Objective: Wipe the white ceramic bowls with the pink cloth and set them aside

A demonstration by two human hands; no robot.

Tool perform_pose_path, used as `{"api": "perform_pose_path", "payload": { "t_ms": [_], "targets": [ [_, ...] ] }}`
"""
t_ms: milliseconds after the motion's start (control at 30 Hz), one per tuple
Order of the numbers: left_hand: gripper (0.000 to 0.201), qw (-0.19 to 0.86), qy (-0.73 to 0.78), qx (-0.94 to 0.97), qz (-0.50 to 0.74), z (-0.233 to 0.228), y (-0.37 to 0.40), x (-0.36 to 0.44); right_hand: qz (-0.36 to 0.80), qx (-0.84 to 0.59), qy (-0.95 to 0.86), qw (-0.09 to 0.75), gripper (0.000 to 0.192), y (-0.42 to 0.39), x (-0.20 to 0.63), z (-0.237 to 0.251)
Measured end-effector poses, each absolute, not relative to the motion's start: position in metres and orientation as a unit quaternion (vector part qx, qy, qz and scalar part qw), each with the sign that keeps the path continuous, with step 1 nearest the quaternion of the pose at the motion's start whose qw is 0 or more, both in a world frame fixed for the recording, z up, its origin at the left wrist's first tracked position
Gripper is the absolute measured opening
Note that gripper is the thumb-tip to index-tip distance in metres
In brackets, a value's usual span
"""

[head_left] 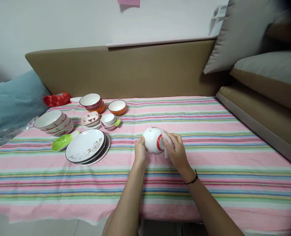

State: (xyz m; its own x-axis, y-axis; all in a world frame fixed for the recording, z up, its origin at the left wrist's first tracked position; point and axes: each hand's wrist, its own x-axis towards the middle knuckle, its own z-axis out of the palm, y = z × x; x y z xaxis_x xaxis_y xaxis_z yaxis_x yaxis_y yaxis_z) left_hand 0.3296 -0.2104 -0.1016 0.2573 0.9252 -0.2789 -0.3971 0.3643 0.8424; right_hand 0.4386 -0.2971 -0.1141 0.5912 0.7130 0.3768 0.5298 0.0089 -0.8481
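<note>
A white ceramic bowl with a red foot ring [153, 140] lies tipped between both hands: left hand [140, 151] grips its side, right hand [176, 151] presses a white cloth [166, 139] against its base.

A white bowl [152, 140] with a red foot ring sits tipped on its side mid-frame, a pale cloth [167, 141] pressed against its base.

Bowl's [152, 140] opening hidden by cloth [167, 141]
</note>
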Motion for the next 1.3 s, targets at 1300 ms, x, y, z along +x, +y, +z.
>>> {"api": "perform_pose_path", "payload": {
  "t_ms": [1300],
  "targets": [
    [0.045,0.749,0.34,0.423,0.38,-0.094,-0.212,0.324,0.101,-0.677,-0.483,0.546,0.035,-0.308,0.459,-0.107]
  ]
}}
